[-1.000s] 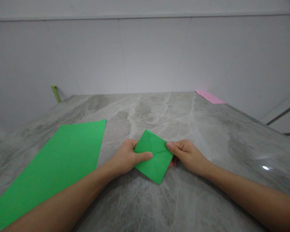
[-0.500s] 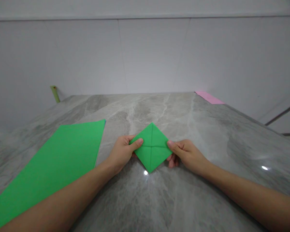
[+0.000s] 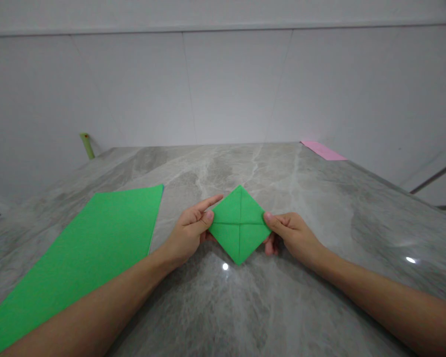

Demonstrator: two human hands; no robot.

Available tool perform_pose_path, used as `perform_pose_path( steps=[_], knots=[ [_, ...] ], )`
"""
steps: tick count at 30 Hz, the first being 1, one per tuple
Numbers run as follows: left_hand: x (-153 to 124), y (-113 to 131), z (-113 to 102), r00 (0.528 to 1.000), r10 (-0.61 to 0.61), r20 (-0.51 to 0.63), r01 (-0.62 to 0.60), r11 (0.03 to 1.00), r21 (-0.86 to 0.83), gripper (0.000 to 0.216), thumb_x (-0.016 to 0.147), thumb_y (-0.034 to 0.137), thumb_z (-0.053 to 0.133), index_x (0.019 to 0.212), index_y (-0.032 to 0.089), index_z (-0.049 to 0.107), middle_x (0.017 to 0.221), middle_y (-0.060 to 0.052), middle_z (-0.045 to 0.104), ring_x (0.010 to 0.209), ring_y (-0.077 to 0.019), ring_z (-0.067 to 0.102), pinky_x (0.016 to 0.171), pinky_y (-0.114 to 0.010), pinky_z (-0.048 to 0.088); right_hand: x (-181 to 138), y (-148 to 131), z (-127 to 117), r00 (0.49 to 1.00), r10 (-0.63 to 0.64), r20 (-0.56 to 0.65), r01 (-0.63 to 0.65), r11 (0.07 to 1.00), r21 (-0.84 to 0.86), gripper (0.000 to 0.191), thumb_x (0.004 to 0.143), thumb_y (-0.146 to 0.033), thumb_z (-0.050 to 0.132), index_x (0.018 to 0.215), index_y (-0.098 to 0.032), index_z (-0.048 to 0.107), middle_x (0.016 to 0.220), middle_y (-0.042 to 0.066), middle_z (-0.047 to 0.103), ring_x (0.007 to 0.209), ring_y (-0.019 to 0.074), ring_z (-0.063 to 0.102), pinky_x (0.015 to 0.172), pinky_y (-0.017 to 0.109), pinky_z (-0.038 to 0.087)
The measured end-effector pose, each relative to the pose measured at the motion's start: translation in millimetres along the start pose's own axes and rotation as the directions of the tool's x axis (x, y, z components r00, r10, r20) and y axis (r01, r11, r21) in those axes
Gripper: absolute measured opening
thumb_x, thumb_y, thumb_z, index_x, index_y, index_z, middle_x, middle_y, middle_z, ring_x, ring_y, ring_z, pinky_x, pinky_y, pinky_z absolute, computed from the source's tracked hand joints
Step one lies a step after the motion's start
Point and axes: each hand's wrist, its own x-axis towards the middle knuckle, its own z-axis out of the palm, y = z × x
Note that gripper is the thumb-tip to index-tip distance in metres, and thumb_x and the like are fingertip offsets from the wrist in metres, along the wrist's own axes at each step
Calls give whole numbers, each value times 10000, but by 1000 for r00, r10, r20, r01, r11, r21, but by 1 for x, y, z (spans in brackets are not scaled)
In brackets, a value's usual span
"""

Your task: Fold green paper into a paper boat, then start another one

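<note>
Left hand (image 3: 191, 229) pinches left corner of folded green paper (image 3: 240, 233), index finger extended along upper edge; right hand (image 3: 293, 233) pinches opposite corner, thumb on top, other fingers curled below; forearms angle inward; paper diamond-wise between hands, above grey tabletop (image 3: 275, 307).

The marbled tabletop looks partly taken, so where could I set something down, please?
Bare tabletop lies between the folded green paper and the white wall, right of the right hand, and nearest the camera, between the forearms. It is crowded at left, where the large green sheet lies, and centrally, where the left hand and right hand hold that paper.
</note>
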Motion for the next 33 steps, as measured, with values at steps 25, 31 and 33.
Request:
perform_pose_path(
  steps=[25, 31, 33],
  knots=[
    [-3, 2, 5, 897, 432, -98, -310, 770, 558, 144, 814, 204, 685, 882, 233, 809, 1320, -82, 618, 1227, -263, 576, 944, -343, 524, -12, -12, 0, 848, -414, -331, 382, 910, -160, 300, 856, -410, 635, 924, -156, 780, 594, 39, 698, 477, 149, 611, 437, 267, 507],
    [-5, -4, 1, 969, 234, -80, -205, 942, 267, 187, 773, 223, 711, 939, 186, 789, 927, -50, 746, 891, -218, 700, 856, -371, 582, -10, -6, 1, 864, -408, -296, 398, 912, -97, 494, 836, -350, 685, 1290, -166, 617, 577, -6, 684, 494, 162, 638, 440, 258, 509],
    [-6, -4, 1, 971, 231, -66, -209, 948, 242, 220, 786, 252, 713, 984, 182, 780, 965, -55, 746, 896, -215, 698, 843, -354, 588, -10, -6, 2, 875, -392, -285, 386, 919, -81, 718, 838, -342, 687, 1479, -176, 411, 552, -37, 670, 461, 154, 619, 436, 251, 501]
  ],
)
